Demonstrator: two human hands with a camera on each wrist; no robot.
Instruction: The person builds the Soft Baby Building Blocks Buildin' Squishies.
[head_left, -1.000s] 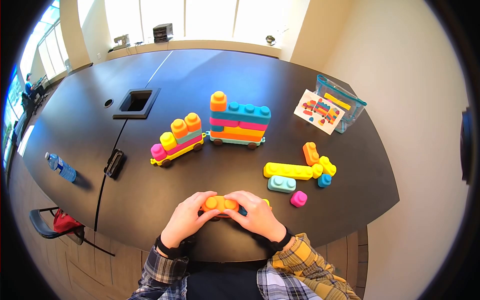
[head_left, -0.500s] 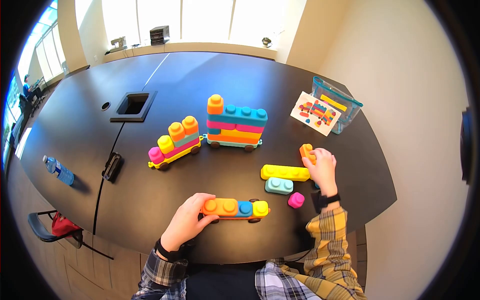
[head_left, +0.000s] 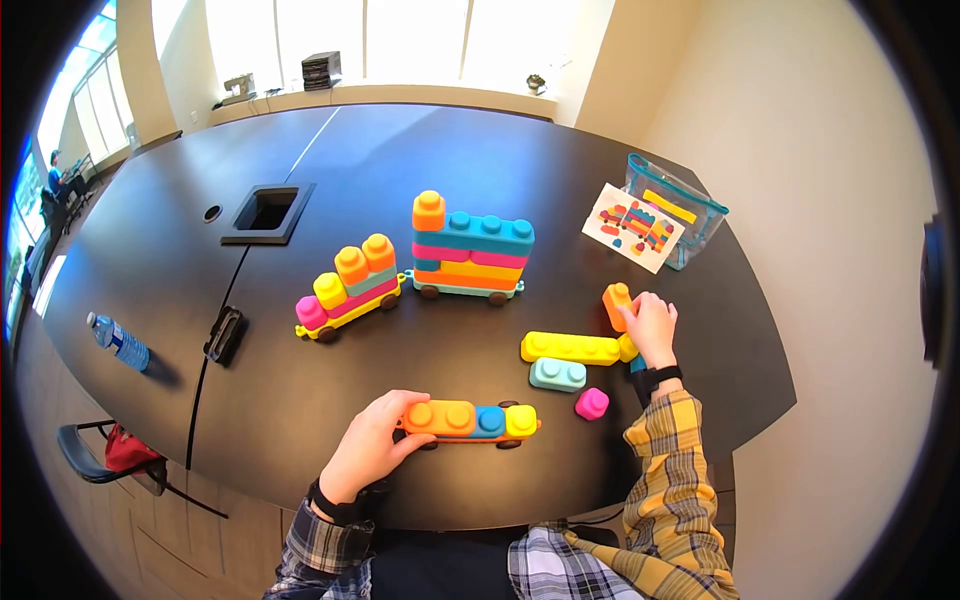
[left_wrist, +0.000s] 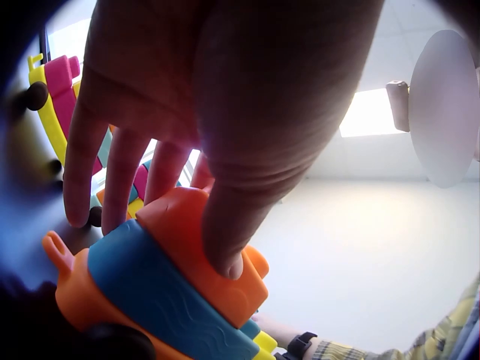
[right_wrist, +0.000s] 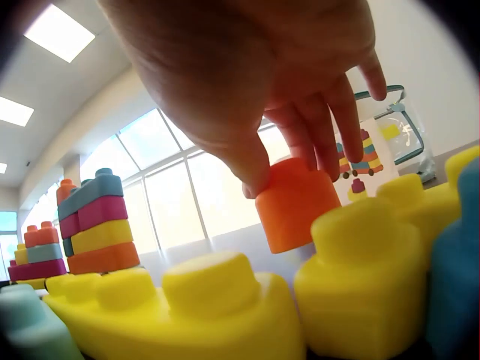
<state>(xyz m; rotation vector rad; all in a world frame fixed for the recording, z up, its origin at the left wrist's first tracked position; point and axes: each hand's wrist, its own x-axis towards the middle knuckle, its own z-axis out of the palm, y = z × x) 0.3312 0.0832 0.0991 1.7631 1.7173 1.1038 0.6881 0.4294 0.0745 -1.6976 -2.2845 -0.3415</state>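
Note:
My left hand [head_left: 368,440] holds the left end of a toy train car [head_left: 487,424] near the table's front edge. Its thumb presses the near side of an orange block [left_wrist: 199,240], which sits over a blue block [left_wrist: 150,281] on the orange wheeled base. Blue and yellow single blocks top the car's right half. Off to the right, my right hand [head_left: 652,330] pinches another orange block [right_wrist: 296,210] between thumb and fingers. Below that hand are a long yellow block [head_left: 570,347], a yellow single block [right_wrist: 364,281] and a blue block [head_left: 638,365], partly hidden.
A pale teal block [head_left: 557,374] and a pink block [head_left: 592,403] lie nearby. Two built cars [head_left: 350,290] [head_left: 472,262] stand behind. A picture card [head_left: 632,227] leans on a clear pouch [head_left: 690,205]. A bottle [head_left: 118,342] and glasses case [head_left: 225,334] are left.
My right hand has left the train car and reached right to the loose blocks, taking hold of an orange one. My left hand has stayed on the car.

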